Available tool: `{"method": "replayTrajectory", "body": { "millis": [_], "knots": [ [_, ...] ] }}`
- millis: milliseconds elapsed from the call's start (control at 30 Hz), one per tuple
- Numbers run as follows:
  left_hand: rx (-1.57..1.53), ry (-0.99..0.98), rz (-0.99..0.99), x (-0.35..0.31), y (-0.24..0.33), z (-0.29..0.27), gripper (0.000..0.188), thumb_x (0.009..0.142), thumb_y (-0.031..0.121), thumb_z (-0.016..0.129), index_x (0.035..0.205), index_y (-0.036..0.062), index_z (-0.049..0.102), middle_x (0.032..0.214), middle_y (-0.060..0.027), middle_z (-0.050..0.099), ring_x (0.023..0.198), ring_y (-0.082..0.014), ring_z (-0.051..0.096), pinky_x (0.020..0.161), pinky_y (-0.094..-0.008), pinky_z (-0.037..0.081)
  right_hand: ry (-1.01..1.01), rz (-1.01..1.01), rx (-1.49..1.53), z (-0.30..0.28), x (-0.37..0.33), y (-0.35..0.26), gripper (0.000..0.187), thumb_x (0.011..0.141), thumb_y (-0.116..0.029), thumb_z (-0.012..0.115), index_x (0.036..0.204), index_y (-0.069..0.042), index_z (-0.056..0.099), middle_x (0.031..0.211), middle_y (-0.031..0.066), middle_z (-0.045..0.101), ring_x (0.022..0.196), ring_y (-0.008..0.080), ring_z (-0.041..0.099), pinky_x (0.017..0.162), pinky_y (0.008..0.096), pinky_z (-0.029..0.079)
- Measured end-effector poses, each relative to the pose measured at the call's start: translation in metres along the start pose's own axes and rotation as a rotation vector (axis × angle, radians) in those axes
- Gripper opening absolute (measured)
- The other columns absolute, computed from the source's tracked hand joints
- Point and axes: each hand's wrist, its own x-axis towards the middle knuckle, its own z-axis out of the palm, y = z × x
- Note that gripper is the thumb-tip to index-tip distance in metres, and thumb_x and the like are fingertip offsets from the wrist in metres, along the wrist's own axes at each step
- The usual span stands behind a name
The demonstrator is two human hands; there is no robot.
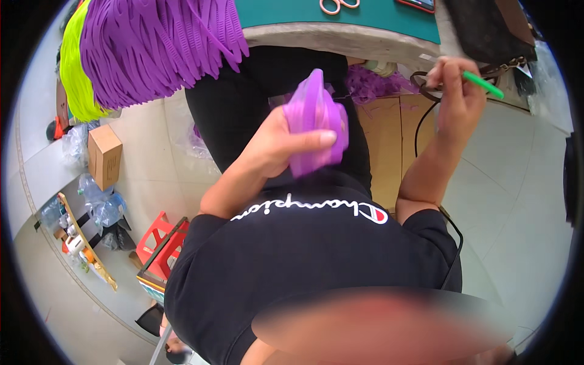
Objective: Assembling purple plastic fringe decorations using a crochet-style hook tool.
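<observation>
Clock directions are taken from the middle of the view. Pale tiled floor (514,167) shows from 2 to 4 o'clock, outside the right forearm, and again at 9. The table (283,15) fills 12 o'clock, green-topped, its pale near edge curving above the person's dark-trousered legs (219,121). A heap of purple strips (152,48) between 10 and 11 o'clock runs past the line of that edge and hides part of it, obstructing that side; lime-yellow strips (72,70) lie along its outer side at 10. A dark bag (486,30) bounds the table near 2 o'clock. A red stool (159,240) stands at 8 o'clock, a cardboard box (104,157) at 9. Purple scraps (377,85) lie below the table edge at 1. The left hand (272,143), just above the middle, has its grip clamped on a blurred purple item (313,115), thumb across the front; the item is clear of the heap, at 12 o'clock. The right hand (460,100), at 2 o'clock near the bag, has its grip closed on a slim green tool (483,84). The hands are well apart. A black cable (418,131) loops beside the right forearm. Part of a phone (418,5) shows at 1 o'clock; pink-handled scissors (331,7) lie just past 12.
</observation>
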Motion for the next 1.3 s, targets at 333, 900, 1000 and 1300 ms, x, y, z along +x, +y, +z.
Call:
{"method": "replayTrajectory", "body": {
  "millis": [333, 900, 1000, 1300],
  "knots": [
    [0.089, 0.168, 0.367, 0.019, -0.009, 0.009, 0.054, 0.082, 0.010, 0.073, 0.131, 0.0047, 0.051, 0.100, -0.0025, 0.063, 0.086, -0.0102, 0.060, 0.074, -0.0267, 0.052, -0.125, 0.219, 0.142, 0.079, -0.049, 0.007, 0.014, 0.095, -0.012, 0.054, 0.097, 0.001, 0.055, 0.102, 0.0172, 0.065, 0.089, 0.0186, 0.062, 0.082, 0.0296, 0.048],
    [0.116, -0.234, -0.102, -0.010, 0.011, 0.000, 0.049, 0.068, 0.010, 0.081, 0.111, -0.0020, 0.061, 0.095, -0.0099, 0.068, 0.079, -0.0160, 0.066, 0.075, -0.0286, 0.052, 0.133, -0.166, -0.298, 0.042, 0.009, 0.035, 0.032, 0.087, -0.010, 0.068, 0.077, -0.006, 0.038, 0.088, 0.0074, 0.065, 0.083, 0.0133, 0.057, 0.076, 0.0256, 0.045],
    [0.076, -0.006, 0.006, -0.003, 0.004, 0.003, 0.034, 0.078, 0.012, 0.076, 0.107, -0.0005, 0.063, 0.090, -0.0065, 0.067, 0.076, -0.0137, 0.064, 0.072, -0.0282, 0.052, -0.158, -0.237, -0.244, 0.059, 0.003, 0.027, 0.032, 0.089, -0.018, 0.066, 0.079, -0.005, 0.039, 0.091, 0.0095, 0.065, 0.089, 0.0161, 0.058, 0.083, 0.0302, 0.046],
    [-0.150, 0.368, 0.502, 0.041, -0.018, -0.005, 0.012, 0.087, 0.009, 0.067, 0.095, 0.0034, 0.060, 0.085, -0.0023, 0.063, 0.075, -0.0106, 0.062, 0.070, -0.0253, 0.051, -0.301, -0.359, -0.215, 0.089, -0.062, 0.005, 0.034, 0.086, -0.031, 0.068, 0.091, 0.000, 0.056, 0.081, 0.0125, 0.059, 0.068, 0.0179, 0.056, 0.060, 0.0281, 0.046]
  ]
}}
